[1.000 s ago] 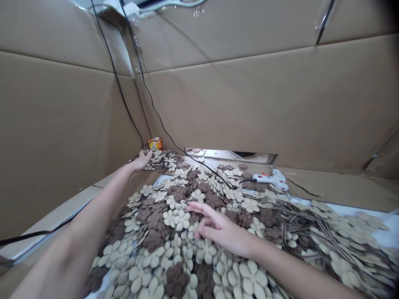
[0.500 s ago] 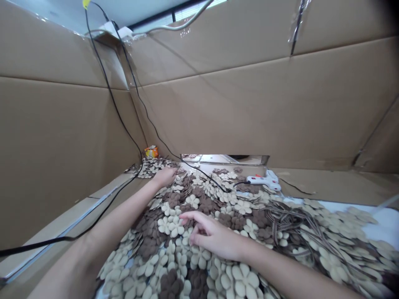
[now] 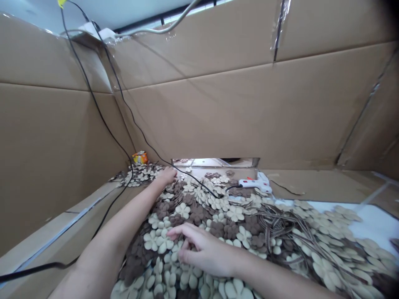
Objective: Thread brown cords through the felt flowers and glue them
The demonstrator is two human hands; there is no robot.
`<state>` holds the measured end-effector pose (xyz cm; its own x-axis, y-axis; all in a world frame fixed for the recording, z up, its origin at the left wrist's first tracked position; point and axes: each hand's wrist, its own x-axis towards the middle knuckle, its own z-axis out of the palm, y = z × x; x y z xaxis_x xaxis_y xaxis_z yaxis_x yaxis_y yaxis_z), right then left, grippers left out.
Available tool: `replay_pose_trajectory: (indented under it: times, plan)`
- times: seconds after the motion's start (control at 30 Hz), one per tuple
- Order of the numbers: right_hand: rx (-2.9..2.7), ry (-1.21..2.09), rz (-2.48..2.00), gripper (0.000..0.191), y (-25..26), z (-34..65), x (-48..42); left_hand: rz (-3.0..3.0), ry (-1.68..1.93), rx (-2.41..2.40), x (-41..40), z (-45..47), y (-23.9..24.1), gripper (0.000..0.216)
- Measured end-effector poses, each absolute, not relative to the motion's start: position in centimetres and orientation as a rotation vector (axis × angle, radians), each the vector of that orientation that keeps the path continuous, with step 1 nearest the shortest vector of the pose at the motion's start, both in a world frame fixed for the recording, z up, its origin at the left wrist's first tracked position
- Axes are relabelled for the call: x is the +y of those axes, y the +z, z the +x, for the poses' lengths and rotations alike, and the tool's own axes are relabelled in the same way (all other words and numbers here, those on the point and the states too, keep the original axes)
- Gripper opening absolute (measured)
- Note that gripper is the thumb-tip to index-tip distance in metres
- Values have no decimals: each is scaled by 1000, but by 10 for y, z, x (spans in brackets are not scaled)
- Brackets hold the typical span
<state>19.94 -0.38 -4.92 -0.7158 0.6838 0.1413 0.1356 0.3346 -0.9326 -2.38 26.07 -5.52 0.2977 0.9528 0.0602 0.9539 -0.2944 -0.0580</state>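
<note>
Stretched toward the far end of a heap of flower-shaped pieces, my left hand [image 3: 168,175] is closed, its fingers bunched downward. What they hold, if anything, is too small to make out. My right hand [image 3: 199,247] hovers over or rests on the nearer part of the heap; I cannot tell which. Its index finger points left, the thumb is apart from it and the other fingers are loosely curled, with nothing visible in them. Around both hands lie cream flower pieces [image 3: 236,213] and brown flower pieces [image 3: 197,212], overlapping.
A white glue gun [image 3: 256,183] lies behind the heap on the right, its black cord [image 3: 199,182] running left and up. Striped ribbon [image 3: 277,224] is tangled on the right. An orange packet [image 3: 140,157] sits in the far left corner. Tall cardboard walls [image 3: 199,112] enclose the area.
The view has shifted, so most things appear farther left. My left hand has moved slightly right relative to the heap; my right hand keeps nearly the same place and pose.
</note>
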Motion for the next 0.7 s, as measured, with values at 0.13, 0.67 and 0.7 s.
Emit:
replay_pose_trajectory:
  times: [0.13, 0.67, 0.7]
  plan:
    - [-2099, 1388, -718, 44, -46, 200, -5, -2504, -141, -1873, 263, -30, -61, 32]
    - [-2111, 1459, -668, 41, -50, 200, -3, -2857, -1282, -2237, 249, -33, -41, 33]
    - [-2119, 1457, -661, 41, -50, 201, -3, -2852, -1324, -2267, 248, -33, -41, 33]
